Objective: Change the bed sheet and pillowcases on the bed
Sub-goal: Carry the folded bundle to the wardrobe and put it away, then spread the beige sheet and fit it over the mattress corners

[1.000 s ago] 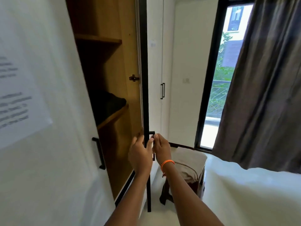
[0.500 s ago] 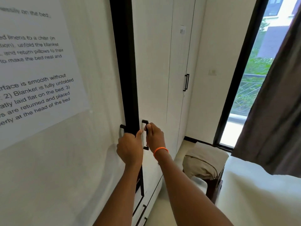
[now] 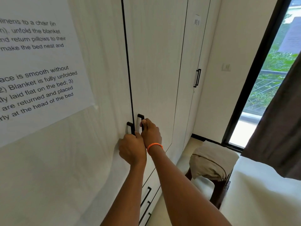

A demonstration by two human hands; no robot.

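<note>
Both hands are up at the white wardrobe (image 3: pixel 154 62), whose two near doors sit flush w/ only a thin dark seam between them. Left hand (image 3: pixel 132 148) has its fingers curled round the lower part of the left door handle (image 3: pixel 130 127), a black bar just left of the seam. Right hand (image 3: pixel 150 132) wraps the right door handle (image 3: pixel 140 117) just right of the seam, thumb up along the bar; an orange bracelet (image 3: pixel 154 145) rings that wrist. The two fists touch side by side. A printed notice sheet (image 3: pixel 37 62) is stuck to the left door, txt partly cut off at the frame edge. Further along the wardrobe, another pair of black handles (image 3: pixel 197 77) and a small paper label (image 3: pixel 197 22) up high. Below the hands, drawer pulls (image 3: pixel 146 203) run down the cabinet front. To the right, a dark wooden stool (image 3: pixel 218 191) carries a folded beige linen pile (image 3: pixel 211 162), draped over the seat. The bed (image 3: pixel 263 198), white-covered, fills the lower-right corner, just beside the stool. A brown curtain (image 3: pixel 276 128) hangs above it, partly over the window (image 3: pixel 267 79) w/ greenery outside.
</note>
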